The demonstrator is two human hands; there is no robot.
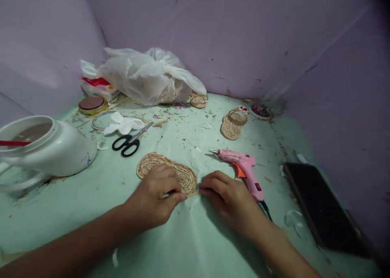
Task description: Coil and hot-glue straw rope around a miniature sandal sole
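Note:
A coiled straw sole (185, 175), shaped like a small slipper, lies on the green tabletop. My left hand (160, 190) is closed over its near edge, thumb and fingers pinching the rim. To the right, my right hand (227, 195) pinches the end of a thin straw strand (193, 194) that runs from the sole's lower right edge. A pink hot glue gun (240, 164) with an orange trigger and a small red light rests just beyond my right hand. Black-handled scissors (131, 141) lie partly spread behind the sole, to the left.
A white pot (70, 148) with a red stick in it stands at left. Toward the back are a plastic bag (149, 79), a round tin (92, 103) and a small finished straw slipper (231, 126). A black phone (319, 207) lies at right. Straw scraps litter the table.

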